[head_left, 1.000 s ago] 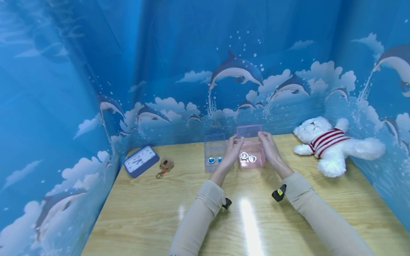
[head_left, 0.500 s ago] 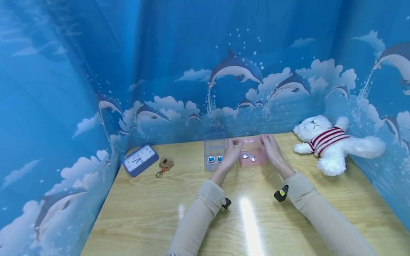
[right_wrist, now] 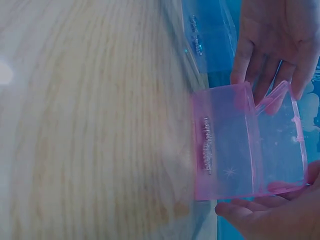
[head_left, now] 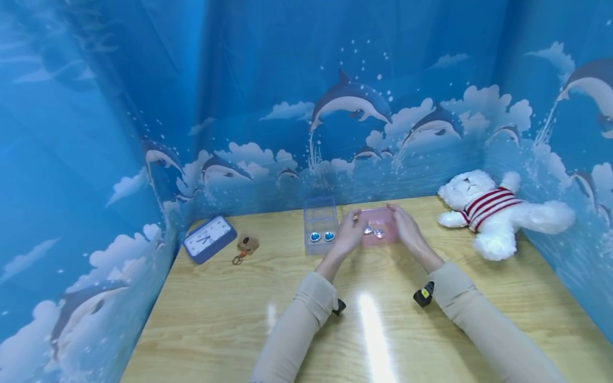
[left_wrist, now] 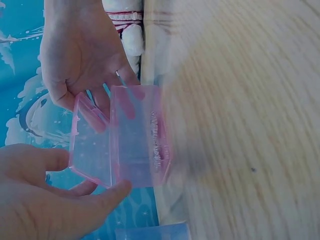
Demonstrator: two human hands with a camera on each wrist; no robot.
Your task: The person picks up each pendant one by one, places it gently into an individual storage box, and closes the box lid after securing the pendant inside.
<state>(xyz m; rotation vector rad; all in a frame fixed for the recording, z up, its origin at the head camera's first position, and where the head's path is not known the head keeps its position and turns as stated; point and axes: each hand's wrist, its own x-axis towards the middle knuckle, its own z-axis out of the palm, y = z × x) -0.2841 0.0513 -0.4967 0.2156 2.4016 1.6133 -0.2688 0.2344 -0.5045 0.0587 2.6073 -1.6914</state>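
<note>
A see-through pink plastic box [head_left: 380, 242] stands at the back of the table, its hinged lid [left_wrist: 90, 147] part-way raised in both wrist views. Inside it lie two silver-rimmed clear gems [head_left: 379, 233]. My left hand [head_left: 350, 234] holds the box's left side, thumb on the lid edge and a finger along the body. Opposite it, my right hand [head_left: 408, 227] holds the right side, thumb by the lid and fingers low on the wall. Just left of the hands, a clear blue box [head_left: 313, 249] stands with its lid up and two blue gems [head_left: 329, 236] in it.
A blue clock [head_left: 209, 239] lies at the left, beside a brown keychain [head_left: 247, 244]. At the right lies a white plush bear [head_left: 498, 218] in a striped sweater. A dolphin-print curtain [head_left: 268, 106] surrounds the wooden table [head_left: 230, 319] at the back and sides.
The pink lid, upright a second ago, has swung down toward the box between both hands. The hands have come lower with it. The blue box, clock, keychain and bear have stayed put.
</note>
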